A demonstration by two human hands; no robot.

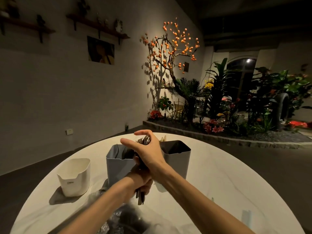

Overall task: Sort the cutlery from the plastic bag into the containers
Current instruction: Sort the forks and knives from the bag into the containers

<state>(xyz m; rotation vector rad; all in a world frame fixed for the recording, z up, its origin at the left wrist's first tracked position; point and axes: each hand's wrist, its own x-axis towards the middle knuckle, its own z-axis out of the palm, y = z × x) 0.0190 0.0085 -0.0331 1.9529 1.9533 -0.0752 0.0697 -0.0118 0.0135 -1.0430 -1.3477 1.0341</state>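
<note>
Left hand (pixel 143 180): grips a bundle of dark cutlery (pixel 141 196) by the handles.
Right hand (pixel 145 149): fingers spread loosely over the fork tips, above the grey container (pixel 118 166).
White container (pixel 74 177): apart, left on the bench (pixel 219 174).

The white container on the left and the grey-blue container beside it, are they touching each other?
Apart. The head view shows bare tabletop plainly visible between the white container and the grey-blue container, along their whole height.
</note>
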